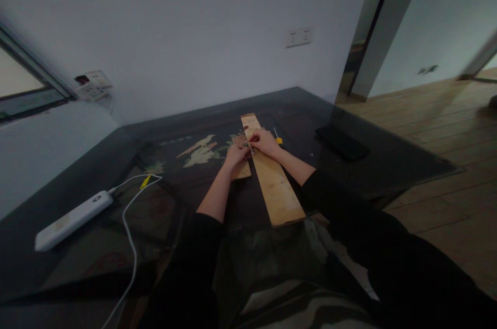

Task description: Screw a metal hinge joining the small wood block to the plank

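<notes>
Two hands meeting at the edge of a long board

Dark glossy table [411, 166], pale inlay-like bird picture [200, 154] on its top. A long wooden board [276, 189] lies lengthwise before the person, near end close to the table's front edge, far end pointing toward the wall [194, 33]. A shorter wooden board [243, 171] sits just left of it, partly covered by the left hand [237, 154].

Both hands work close together beyond the long board's middle. Left: fingers bent at its left edge. Right hand [264, 141]: laid over the board, thumb and fingers drawn together — fingertips of both nearly meeting. Whether either set grips something is impossible to tell (small detail there, too blurred to name). Black sleeves pushed back to the forearms.

Just beyond the right wrist, a yellow-handled tool [279, 140] with a thin shaft. Farther right, a flat black object [341, 142]. Well to the left, a white oblong device [73, 220] — white cable [130, 235] plugged into its end, yellow tag [145, 181] by the cable's bend.
</notes>
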`<state>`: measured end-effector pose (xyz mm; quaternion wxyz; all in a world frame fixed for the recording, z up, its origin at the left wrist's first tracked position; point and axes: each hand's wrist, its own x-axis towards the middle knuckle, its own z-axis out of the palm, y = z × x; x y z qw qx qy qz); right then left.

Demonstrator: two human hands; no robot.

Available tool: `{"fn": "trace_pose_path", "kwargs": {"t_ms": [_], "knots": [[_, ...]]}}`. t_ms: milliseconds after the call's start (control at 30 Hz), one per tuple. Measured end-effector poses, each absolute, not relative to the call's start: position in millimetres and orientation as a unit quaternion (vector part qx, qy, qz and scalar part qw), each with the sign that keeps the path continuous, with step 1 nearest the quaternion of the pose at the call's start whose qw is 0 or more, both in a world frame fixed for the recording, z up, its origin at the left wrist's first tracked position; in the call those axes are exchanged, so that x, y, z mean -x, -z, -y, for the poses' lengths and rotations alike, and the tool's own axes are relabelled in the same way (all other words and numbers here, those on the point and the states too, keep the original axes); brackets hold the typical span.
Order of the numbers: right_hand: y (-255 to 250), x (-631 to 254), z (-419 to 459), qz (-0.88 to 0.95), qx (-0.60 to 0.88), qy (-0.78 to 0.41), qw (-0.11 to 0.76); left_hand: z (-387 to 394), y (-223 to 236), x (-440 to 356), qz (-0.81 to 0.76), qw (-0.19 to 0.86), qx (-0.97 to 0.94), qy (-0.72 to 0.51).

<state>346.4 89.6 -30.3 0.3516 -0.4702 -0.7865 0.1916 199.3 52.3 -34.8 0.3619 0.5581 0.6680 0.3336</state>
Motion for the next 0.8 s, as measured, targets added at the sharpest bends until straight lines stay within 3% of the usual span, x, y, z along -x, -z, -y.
{"fn": "trace_pose_path", "kwargs": {"t_ms": [800], "knots": [[26.8,-347.1,-85.3,0.813,0.476,-0.164,0.293,-49.2,33.7,-199.1,-0.666,0.363,-0.559,-0.334]]}}
